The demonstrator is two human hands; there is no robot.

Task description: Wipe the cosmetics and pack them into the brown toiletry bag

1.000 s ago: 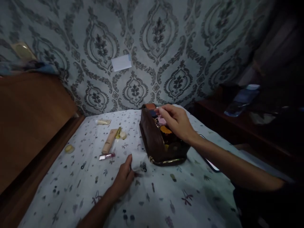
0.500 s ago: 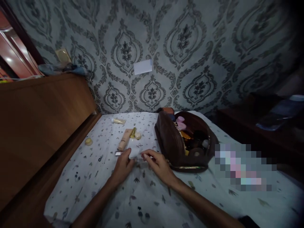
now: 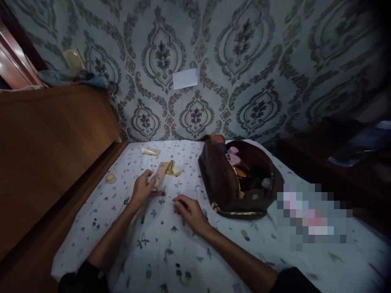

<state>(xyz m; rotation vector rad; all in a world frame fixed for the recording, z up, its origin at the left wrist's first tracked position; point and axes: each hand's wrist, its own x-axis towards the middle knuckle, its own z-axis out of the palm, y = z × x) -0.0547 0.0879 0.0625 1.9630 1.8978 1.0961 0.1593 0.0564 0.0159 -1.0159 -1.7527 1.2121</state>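
My left hand point(image 3: 143, 189) is closed, its fingers curled round a pale, partly see-through object point(image 3: 153, 181) too blurred to name. Just beneath its fingertips is a slim dark-red tube point(image 3: 159, 193); whether they touch I cannot tell. My right hand point(image 3: 190, 212) hovers low over the cloth to the left of the bag, thumb and fingers pinched together. What it holds, if anything, is hidden. Beyond my left hand lie a beige squeeze tube point(image 3: 163, 171), a small gold tube point(image 3: 170, 167) and a round cream-coloured pot point(image 3: 176, 171). A thin whitish tube point(image 3: 197, 190) rests beside the bag.
An open brown cosmetic bag point(image 3: 218, 179), filled with assorted items, stands at the right. A cream tube point(image 3: 151, 151) and a yellowish round pot point(image 3: 110, 178) lie on the patterned cloth point(image 3: 171, 252). Wooden furniture point(image 3: 58, 134) borders the left; a plastic bottle point(image 3: 357, 144) is far right.
My hands have moved apart, the left one up and leftward, the right one slightly down and left. The dark-red tube and the whitish tube beside the bag now show.
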